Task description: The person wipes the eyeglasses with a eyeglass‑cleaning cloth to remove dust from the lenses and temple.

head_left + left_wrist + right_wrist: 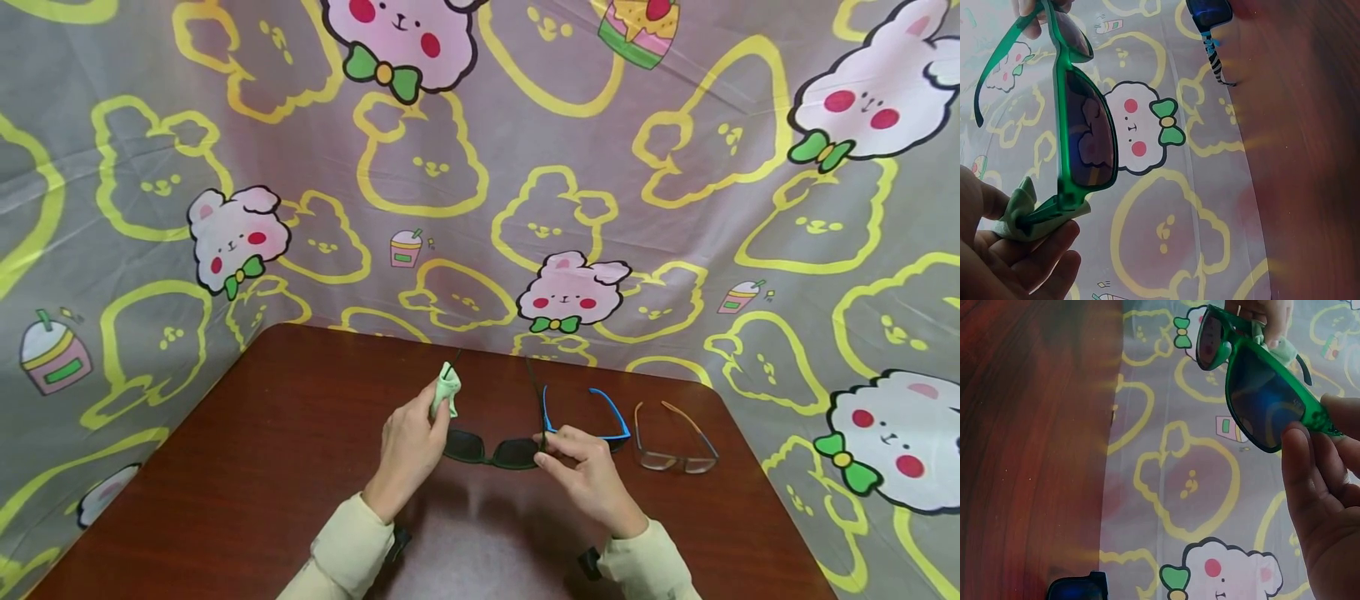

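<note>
Green-framed sunglasses (516,454) with dark lenses are held up above the table between both hands, temples unfolded and pointing away. My left hand (412,442) pinches a pale green cloth (447,392) wrapped round the left temple. In the left wrist view that cloth (1022,215) lies between thumb and fingers, with the temple running through it. My right hand (585,473) grips the other end of the frame near the hinge. Thumb and fingers of the right hand (1329,481) press on the frame's corner, touching the lens edge in the right wrist view.
Blue-framed glasses (617,427) lie on the brown table (300,467) just beyond the right hand. Further right are clear-lensed glasses (678,463) with orange-brown temples. A curtain (450,183) printed with cartoon rabbits surrounds the table's back and sides.
</note>
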`<state>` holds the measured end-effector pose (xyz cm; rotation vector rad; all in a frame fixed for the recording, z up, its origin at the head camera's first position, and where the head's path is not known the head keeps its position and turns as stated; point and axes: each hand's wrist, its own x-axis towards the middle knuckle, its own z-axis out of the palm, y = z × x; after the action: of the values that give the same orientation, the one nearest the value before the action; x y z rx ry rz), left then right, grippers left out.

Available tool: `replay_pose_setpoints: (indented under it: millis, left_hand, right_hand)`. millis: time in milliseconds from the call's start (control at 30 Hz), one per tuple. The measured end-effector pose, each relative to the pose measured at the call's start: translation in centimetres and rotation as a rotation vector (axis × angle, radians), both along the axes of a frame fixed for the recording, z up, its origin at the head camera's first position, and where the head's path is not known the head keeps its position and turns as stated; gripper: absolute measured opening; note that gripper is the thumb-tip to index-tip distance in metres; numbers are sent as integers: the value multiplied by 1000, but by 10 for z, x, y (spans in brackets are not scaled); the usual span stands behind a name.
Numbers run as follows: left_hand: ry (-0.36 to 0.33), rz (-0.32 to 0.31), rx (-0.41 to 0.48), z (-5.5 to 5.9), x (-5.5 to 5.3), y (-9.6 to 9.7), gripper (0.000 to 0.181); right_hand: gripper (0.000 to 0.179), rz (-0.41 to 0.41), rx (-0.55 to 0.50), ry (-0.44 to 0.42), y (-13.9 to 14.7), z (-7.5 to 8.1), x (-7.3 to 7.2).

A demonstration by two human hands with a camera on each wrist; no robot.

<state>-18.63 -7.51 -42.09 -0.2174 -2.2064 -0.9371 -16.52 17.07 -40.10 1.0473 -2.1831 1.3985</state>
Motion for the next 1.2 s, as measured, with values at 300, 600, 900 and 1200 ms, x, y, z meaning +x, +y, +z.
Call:
replay_pose_setpoints:
  millis: [300, 600, 900, 1200]
  left_hand:
    - [7, -4, -8, 4, -1, -2, 31]
    - [32, 0, -18, 9, -1, -4, 30]
    - [50, -16, -40, 10, -2, -5, 34]
    - [106, -14, -50, 13, -2, -5, 35]
  right_hand:
    - [24, 15, 50, 26, 1, 0, 2]
    - [26, 23, 57, 26, 0, 0, 3]
    - [24, 31, 69, 33, 0, 3, 4]
    - [28, 29, 104, 127, 0, 7, 7]
